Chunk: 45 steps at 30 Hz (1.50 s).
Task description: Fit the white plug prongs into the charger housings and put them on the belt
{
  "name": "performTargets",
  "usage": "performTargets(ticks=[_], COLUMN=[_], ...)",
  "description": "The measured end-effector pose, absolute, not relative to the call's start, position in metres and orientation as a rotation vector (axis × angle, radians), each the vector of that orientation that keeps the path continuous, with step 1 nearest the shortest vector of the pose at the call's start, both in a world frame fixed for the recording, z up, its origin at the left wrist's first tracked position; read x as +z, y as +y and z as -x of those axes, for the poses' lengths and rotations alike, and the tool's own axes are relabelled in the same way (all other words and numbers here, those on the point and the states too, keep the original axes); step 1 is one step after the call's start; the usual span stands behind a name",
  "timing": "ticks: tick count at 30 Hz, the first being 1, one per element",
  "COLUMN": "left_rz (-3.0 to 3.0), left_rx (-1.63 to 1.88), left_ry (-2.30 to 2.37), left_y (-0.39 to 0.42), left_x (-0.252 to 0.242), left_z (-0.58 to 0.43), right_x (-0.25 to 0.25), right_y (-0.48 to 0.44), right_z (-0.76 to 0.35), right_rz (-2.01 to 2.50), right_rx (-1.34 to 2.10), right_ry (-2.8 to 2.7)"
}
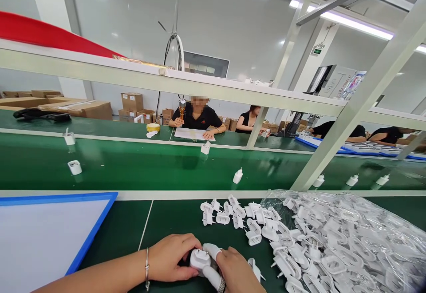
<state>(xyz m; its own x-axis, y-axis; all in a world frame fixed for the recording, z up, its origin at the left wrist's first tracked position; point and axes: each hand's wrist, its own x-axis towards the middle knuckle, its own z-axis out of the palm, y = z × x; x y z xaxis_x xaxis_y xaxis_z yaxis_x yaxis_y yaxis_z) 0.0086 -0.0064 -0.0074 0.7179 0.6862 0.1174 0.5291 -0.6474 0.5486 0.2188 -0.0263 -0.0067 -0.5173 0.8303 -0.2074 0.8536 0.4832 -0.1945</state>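
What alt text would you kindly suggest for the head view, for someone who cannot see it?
The left hand and right hand hold a white plug over a green table, beside a heap of white plastic parts. Beyond a green belt, people sit.

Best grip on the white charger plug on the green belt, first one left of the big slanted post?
Probably pinch the white charger plug by opposite sides of its body, coming from the near side and above: the pin end points up and right, and no neighbouring plug crowds it.
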Motion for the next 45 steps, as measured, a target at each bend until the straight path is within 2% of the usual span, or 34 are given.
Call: performTargets(ticks=[24,36,45], left_rz=[-2.457,-2.402,-2.3], left_rx=[0.42,0.406,0.333], left_ry=[0.902,0.934,0.899], left_y=[-0.005,-0.004,0.005], left_x=[-0.009,-0.007,-0.001], left_z=[-0.007,-0.009,-0.003], right_x=[-0.014,0.014,-0.026], right_y=[-0.023,-0.03,-0.02], right_z=[-0.222,-0.213,-0.223], right_rz=[-1.481,-1.545,-1.474], right_rx=[-0.373,-0.438,-0.38], right_ry=[2.672,2.492,2.779])
